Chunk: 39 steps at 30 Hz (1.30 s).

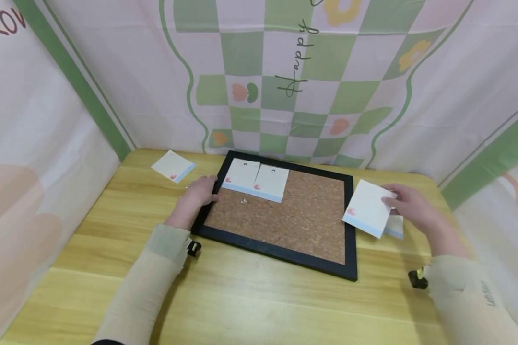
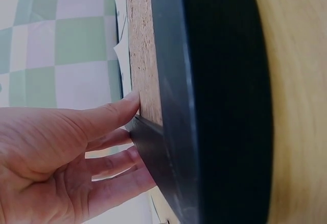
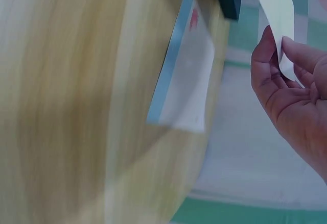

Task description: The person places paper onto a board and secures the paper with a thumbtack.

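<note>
A black-framed cork board [image 1: 302,215] lies on the wooden table, with two white cards side by side at its upper left, one [image 1: 241,173] next to another [image 1: 271,183], each with a pin near its top. My left hand [image 1: 198,192] grips the board's left frame edge; in the left wrist view the thumb of that hand [image 2: 76,157] lies over the frame [image 2: 176,101] and the fingers are at its outer side. My right hand [image 1: 410,203] pinches a white card [image 1: 368,208] above the board's right edge, thumb and fingers on the card [image 3: 278,15] in the right wrist view.
Another card [image 1: 394,225] lies on the table under the held one, right of the board. A loose card [image 1: 172,166] lies at the table's back left. Small pins [image 1: 244,201] rest on the cork. A patterned curtain [image 1: 285,96] hangs behind the table.
</note>
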Each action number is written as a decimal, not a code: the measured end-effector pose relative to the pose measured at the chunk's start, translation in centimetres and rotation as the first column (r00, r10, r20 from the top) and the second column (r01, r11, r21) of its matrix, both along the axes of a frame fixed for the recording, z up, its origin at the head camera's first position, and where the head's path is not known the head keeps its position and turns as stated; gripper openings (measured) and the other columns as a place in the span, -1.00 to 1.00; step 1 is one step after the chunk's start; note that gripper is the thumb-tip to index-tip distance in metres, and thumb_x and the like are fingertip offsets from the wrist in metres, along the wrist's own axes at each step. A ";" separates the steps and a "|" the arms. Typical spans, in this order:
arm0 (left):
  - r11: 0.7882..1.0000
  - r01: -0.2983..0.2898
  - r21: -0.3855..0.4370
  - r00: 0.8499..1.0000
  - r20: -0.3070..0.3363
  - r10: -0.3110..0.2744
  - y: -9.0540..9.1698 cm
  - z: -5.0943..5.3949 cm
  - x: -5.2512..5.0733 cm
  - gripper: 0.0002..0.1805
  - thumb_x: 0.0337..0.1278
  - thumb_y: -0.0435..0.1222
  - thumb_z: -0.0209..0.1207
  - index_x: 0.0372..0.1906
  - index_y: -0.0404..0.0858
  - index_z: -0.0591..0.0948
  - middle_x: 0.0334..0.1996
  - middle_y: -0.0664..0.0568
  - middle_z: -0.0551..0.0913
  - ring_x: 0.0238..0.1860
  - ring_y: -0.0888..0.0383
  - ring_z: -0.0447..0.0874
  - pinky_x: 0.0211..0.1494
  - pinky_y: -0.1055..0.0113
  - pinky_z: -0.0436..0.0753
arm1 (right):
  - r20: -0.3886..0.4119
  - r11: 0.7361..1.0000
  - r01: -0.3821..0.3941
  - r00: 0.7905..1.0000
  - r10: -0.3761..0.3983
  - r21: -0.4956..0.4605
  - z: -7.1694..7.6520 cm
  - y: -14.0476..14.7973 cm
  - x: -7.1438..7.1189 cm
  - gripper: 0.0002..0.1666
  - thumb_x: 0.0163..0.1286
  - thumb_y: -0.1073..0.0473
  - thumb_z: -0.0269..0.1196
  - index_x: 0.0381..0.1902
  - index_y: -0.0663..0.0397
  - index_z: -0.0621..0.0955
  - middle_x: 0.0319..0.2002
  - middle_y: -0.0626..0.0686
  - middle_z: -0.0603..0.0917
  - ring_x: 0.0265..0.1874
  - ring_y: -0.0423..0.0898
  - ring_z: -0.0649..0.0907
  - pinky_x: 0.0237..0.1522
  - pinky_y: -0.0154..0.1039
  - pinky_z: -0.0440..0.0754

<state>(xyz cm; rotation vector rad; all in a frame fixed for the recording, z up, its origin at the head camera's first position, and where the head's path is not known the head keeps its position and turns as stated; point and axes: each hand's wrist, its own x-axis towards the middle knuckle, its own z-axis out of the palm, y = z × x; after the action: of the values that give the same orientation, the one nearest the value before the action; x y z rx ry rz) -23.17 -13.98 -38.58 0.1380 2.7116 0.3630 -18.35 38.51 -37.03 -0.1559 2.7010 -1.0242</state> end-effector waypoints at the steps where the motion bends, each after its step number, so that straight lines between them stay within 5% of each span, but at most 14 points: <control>1: 1.000 0.002 0.001 1.000 0.001 -0.002 0.0 0.0 0.0 -0.22 0.39 -0.14 0.18 0.54 -0.34 0.14 0.45 -0.37 0.29 0.45 -0.26 0.29 0.45 -0.09 0.40 | 0.008 1.000 0.000 1.000 0.000 -0.001 0.1 -0.6 -0.2 -0.39 0.62 0.12 -0.01 0.42 0.45 0.24 0.18 0.46 0.48 -0.27 -0.46 0.59 -0.10 -0.23 0.75; 5: 1.000 0.010 0.011 1.000 -0.001 -0.010 -0.2 0.0 0.0 -0.22 0.40 -0.14 0.18 0.54 -0.34 0.13 0.45 -0.37 0.29 0.45 -0.27 0.29 0.46 -0.09 0.40 | 0.024 1.000 -0.002 1.000 0.002 -0.006 0.3 -2.8 -1.1 -0.40 0.62 0.12 -0.04 0.44 0.40 0.22 0.27 0.44 0.41 -0.20 -0.37 0.60 -0.08 -0.21 0.74; 13: 1.000 0.011 0.018 1.000 -0.007 -0.011 -0.2 -0.1 0.0 -0.22 0.39 -0.13 0.18 0.54 -0.34 0.14 0.44 -0.37 0.30 0.45 -0.27 0.29 0.45 -0.09 0.40 | 0.014 1.000 -0.004 1.000 0.005 -0.012 0.2 -6.2 -2.2 -0.40 0.61 0.19 -0.07 0.47 0.39 0.16 0.41 0.51 0.23 0.08 0.25 0.59 0.02 0.03 0.68; 17: 1.000 0.004 0.014 1.000 0.002 -0.004 -0.2 0.0 0.0 -0.22 0.40 -0.13 0.18 0.55 -0.32 0.13 0.46 -0.37 0.27 0.46 -0.26 0.27 0.46 -0.10 0.38 | 0.016 1.000 0.009 1.000 -0.009 -0.020 -0.1 -7.5 -2.6 -0.37 0.60 0.20 -0.07 0.50 0.38 0.13 0.43 0.53 0.18 -0.01 0.20 0.59 -0.08 -0.06 0.66; 24: 1.000 -0.003 0.010 1.000 0.017 0.003 -0.1 0.2 0.1 -0.21 0.41 -0.12 0.16 0.56 -0.30 0.12 0.48 -0.35 0.24 0.47 -0.26 0.25 0.46 -0.10 0.38 | 0.020 0.996 0.019 1.000 -0.017 -0.086 -0.8 -9.8 -3.2 -0.42 0.60 0.22 -0.09 0.46 0.38 0.19 0.22 0.44 0.44 -0.17 -0.06 0.61 -0.08 -0.14 0.68; 31: 1.000 -0.012 0.013 1.000 0.020 0.011 -0.2 -0.5 -0.4 -0.22 0.42 -0.13 0.15 0.56 -0.29 0.11 0.50 -0.35 0.21 0.49 -0.25 0.23 0.47 -0.09 0.37 | -0.016 0.997 0.028 0.999 -0.030 -0.069 -1.7 -11.2 -3.8 -0.44 0.58 0.26 -0.07 0.43 0.42 0.20 0.13 0.44 0.47 -0.22 0.03 0.60 -0.20 -0.22 0.61; 33: 1.000 -0.014 0.022 0.999 0.030 0.013 -0.1 0.0 0.0 -0.22 0.43 -0.14 0.14 0.57 -0.30 0.09 0.51 -0.35 0.19 0.50 -0.26 0.20 0.49 -0.10 0.34 | -0.019 0.998 0.036 0.999 -0.037 -0.061 -1.9 -11.5 -3.9 -0.43 0.57 0.27 -0.07 0.44 0.43 0.19 0.13 0.45 0.47 -0.25 0.04 0.60 -0.25 -0.26 0.59; 36: 1.000 -0.012 0.025 1.000 0.025 0.011 -0.1 0.0 0.1 -0.22 0.42 -0.13 0.15 0.56 -0.30 0.10 0.50 -0.36 0.20 0.50 -0.26 0.21 0.49 -0.09 0.35 | -0.008 0.996 0.055 0.998 -0.056 -0.067 -2.2 -12.1 -4.1 -0.43 0.57 0.27 -0.09 0.44 0.43 0.18 0.18 0.49 0.45 -0.14 0.14 0.61 -0.17 -0.19 0.61; 39: 1.000 -0.009 0.023 1.000 0.022 0.008 -0.1 0.1 0.1 -0.22 0.42 -0.13 0.15 0.56 -0.31 0.11 0.50 -0.36 0.21 0.49 -0.26 0.21 0.49 -0.09 0.35 | 0.007 0.995 0.067 0.998 -0.067 -0.071 -2.3 -12.8 -4.4 -0.42 0.59 0.25 -0.11 0.45 0.42 0.15 0.25 0.50 0.41 0.10 0.26 0.55 0.10 0.03 0.57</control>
<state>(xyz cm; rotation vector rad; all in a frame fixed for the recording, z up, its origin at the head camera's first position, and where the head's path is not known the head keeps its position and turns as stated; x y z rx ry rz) -23.05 -14.13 -38.51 0.1281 2.6877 0.3964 -22.72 25.73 -39.34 -0.0756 2.6834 -1.1392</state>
